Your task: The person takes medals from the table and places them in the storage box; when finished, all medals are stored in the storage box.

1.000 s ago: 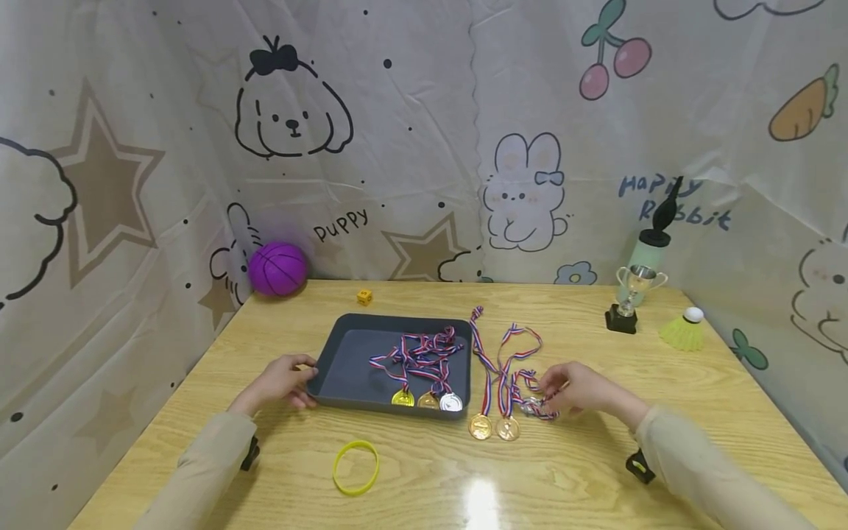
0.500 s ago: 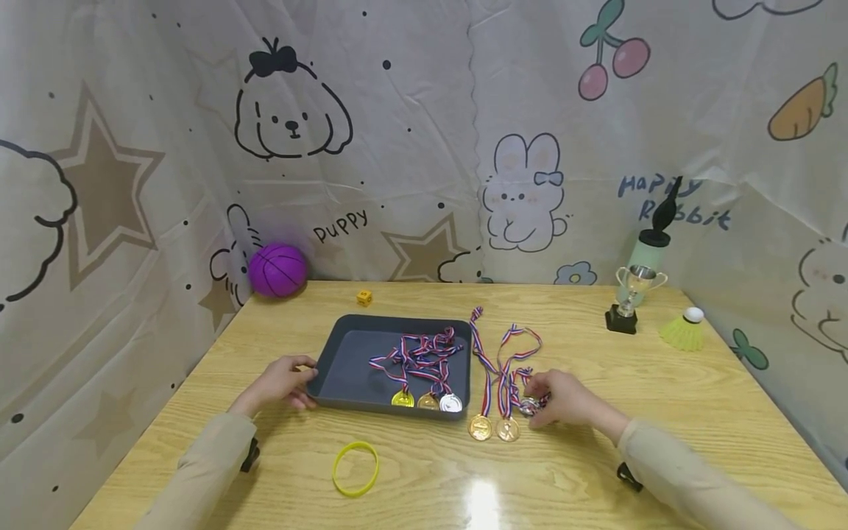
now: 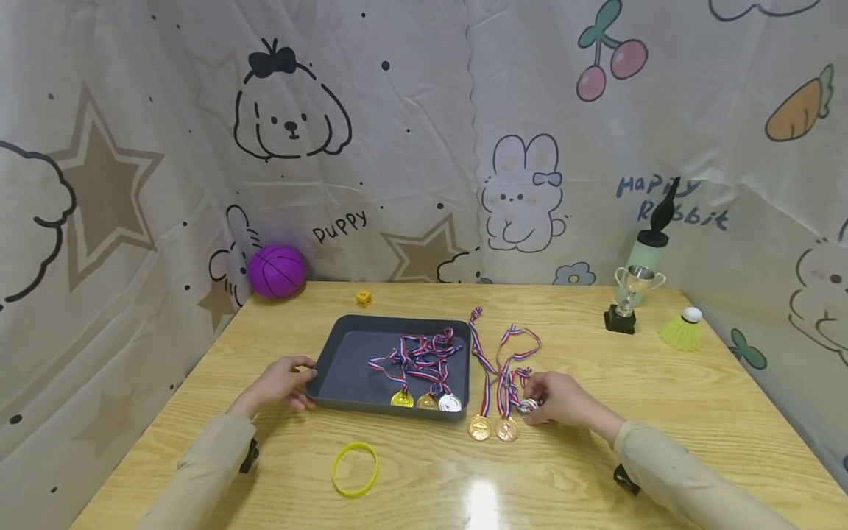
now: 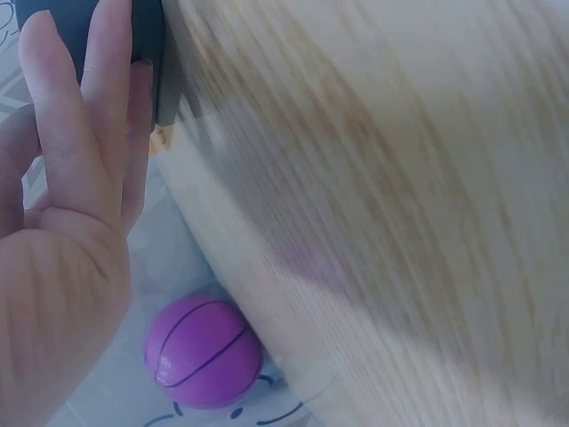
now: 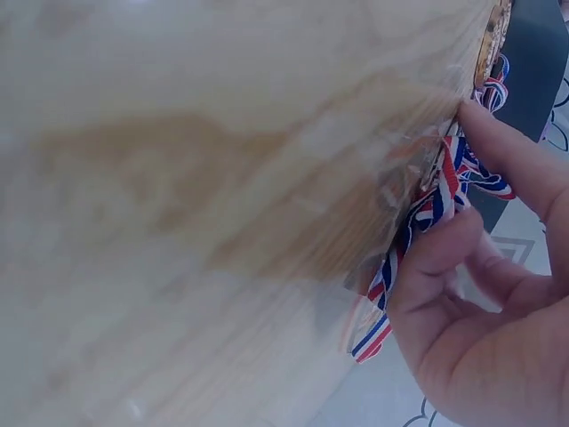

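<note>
My left hand (image 3: 281,384) rests at the left end of a dark grey tray (image 3: 351,404), its fairly straight fingers (image 4: 108,84) touching the outer wall. Inside the tray lie a gold medal (image 3: 401,399), a bronze-looking medal (image 3: 427,402) and a silver medal (image 3: 450,403) with tangled striped ribbons. Right of the tray, two gold-coloured medals, one near the tray (image 3: 480,428) and one beside it (image 3: 506,429), lie on the table with ribbons stretched away. My right hand (image 3: 563,401) pinches a silver medal (image 3: 528,406) by its bunched red, white and blue ribbon (image 5: 436,200); fingers partly hide it.
A yellow wristband (image 3: 355,470) lies in front of the tray. Behind are a purple ball (image 3: 277,271) and a small yellow die (image 3: 364,298). At the back right stand a trophy cup (image 3: 636,283), a pale green bottle (image 3: 648,254) and a yellow shuttlecock (image 3: 682,331).
My right hand has moved left and closed its fingers over the silver medal and its ribbon. My left hand and the tray stay put.
</note>
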Motion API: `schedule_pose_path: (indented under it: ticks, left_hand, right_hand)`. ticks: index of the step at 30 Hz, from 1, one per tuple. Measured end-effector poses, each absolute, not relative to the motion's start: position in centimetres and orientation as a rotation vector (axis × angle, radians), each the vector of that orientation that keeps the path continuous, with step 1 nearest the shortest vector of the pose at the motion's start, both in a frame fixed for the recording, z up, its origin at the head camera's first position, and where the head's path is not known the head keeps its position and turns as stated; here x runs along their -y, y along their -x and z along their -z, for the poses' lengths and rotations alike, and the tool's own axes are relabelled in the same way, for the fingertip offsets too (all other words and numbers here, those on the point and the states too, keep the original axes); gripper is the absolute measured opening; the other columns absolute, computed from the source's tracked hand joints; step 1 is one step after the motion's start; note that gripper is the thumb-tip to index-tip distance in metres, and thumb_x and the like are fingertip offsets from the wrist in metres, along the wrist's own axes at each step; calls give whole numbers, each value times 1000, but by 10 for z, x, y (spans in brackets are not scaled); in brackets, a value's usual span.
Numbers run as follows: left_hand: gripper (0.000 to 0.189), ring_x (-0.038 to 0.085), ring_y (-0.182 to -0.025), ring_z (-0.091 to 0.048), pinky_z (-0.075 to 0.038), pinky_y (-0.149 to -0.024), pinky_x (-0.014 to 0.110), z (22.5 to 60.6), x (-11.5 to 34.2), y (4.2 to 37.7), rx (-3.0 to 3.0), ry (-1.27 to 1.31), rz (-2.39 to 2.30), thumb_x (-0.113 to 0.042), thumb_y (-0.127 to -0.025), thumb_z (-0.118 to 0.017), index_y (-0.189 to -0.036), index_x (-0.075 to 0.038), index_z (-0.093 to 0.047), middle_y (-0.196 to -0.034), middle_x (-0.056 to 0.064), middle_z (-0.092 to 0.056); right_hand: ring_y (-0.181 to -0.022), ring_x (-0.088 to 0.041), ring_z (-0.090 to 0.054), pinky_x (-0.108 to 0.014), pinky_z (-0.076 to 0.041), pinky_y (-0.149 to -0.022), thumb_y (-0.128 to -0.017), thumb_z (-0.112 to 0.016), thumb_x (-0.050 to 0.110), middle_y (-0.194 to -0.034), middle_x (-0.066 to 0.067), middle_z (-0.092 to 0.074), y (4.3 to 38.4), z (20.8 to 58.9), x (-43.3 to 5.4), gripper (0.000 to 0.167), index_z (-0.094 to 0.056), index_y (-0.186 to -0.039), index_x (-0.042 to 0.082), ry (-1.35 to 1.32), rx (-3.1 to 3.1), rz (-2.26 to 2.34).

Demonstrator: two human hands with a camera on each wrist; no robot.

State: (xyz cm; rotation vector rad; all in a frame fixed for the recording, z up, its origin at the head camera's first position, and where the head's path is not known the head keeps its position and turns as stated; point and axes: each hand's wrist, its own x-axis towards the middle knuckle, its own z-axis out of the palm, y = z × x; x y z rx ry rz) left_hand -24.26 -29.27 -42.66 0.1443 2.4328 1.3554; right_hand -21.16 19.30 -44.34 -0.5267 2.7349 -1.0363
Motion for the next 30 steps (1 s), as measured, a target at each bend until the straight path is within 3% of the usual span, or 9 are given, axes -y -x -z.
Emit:
schedule_pose_path:
  ticks: [10,18,30]
  left_hand:
    - [44,25,-63,-71,-60,-55,33,426,295,243,-2423,-168,-1350,-12,-101,-45,-134,15,-37,-73,17,-69]
    - [43,24,-63,-71,-60,-54,32,425,293,243,-2444,-151,-1339,-12,-100,-45,-133,14,-38,-73,16,-69]
    - [42,24,-63,-71,-60,-54,32,424,292,242,-2433,-144,-1345,-10,-100,-44,-134,15,-38,-74,17,-69]
  right_hand:
    - [-70,-9,-55,-20,-50,-61,-70,-70,-8,-85,-4,-67,215,438,-202,22,-70,-88,4,719,-2643,1036]
    - [-72,-11,-61,-22,-52,-62,-82,-69,2,-88,-5,-70,227,422,-210,7,-70,-88,6,657,-2725,1044]
    - [-77,-14,-58,-31,-52,-60,-89,-62,5,-93,-10,-68,264,412,-230,15,-68,-102,-1,359,-2701,1256]
